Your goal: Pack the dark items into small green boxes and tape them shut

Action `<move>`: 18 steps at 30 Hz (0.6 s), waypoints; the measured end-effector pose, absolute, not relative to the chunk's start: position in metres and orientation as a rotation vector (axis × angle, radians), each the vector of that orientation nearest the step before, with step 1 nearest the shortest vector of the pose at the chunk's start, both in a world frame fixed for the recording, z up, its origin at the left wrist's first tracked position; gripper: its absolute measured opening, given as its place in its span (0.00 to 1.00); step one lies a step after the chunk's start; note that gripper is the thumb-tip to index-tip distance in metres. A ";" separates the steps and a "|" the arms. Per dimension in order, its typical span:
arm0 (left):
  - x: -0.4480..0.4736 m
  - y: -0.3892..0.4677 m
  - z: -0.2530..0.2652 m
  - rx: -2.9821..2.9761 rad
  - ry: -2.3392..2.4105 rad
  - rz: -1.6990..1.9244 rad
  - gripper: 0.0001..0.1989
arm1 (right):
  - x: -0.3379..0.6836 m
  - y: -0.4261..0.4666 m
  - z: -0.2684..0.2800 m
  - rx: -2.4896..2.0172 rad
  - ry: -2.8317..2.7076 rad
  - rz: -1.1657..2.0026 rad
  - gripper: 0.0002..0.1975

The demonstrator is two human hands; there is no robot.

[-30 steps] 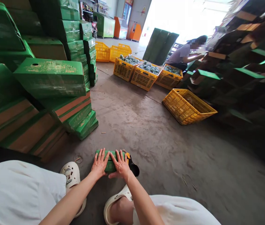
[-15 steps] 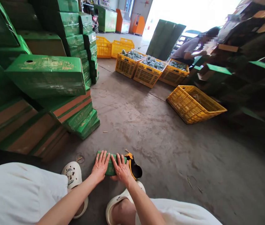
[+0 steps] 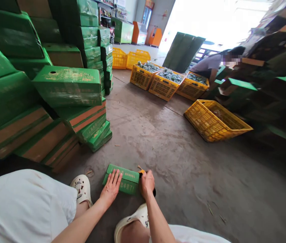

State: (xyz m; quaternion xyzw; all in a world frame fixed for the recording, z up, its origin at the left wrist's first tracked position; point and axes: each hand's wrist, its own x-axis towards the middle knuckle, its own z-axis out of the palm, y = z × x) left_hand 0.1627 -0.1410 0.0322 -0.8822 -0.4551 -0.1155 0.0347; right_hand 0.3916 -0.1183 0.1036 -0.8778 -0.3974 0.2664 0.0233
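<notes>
On the floor between my feet lies a small green cardboard box (image 3: 129, 185) with pale printed lettering. My left hand (image 3: 112, 185) rests flat on its top, fingers stretched out and slightly spread. At the box's right end my right hand (image 3: 147, 183) is closed around a black and orange tape dispenser (image 3: 154, 191). Most of the dispenser is hidden behind that hand; an orange part shows above the box's corner and a black part at the lower right.
Green cartons (image 3: 68, 84) are stacked high on the left. A tilted yellow crate (image 3: 208, 126) sits to the right, and filled yellow crates (image 3: 162, 88) stand farther back. A person (image 3: 208, 64) bends beside dark stacked boxes. My white clogs (image 3: 81, 187) flank the small box.
My right hand has left the box top and closed around the tape dispenser beside it. My left hand stays flat on the box. The far person has bent lower.
</notes>
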 end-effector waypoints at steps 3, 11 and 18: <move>0.164 -0.140 0.033 -2.711 -1.390 -0.332 0.43 | 0.401 -0.136 0.088 -2.906 -0.956 0.986 0.22; 0.161 -0.137 0.035 -2.735 -1.360 -0.281 0.42 | 0.399 -0.147 0.072 -2.913 -0.926 1.009 0.19; 0.155 -0.135 0.031 -2.822 -1.348 -0.307 0.45 | 0.433 -0.092 0.157 -2.520 -1.075 0.884 0.28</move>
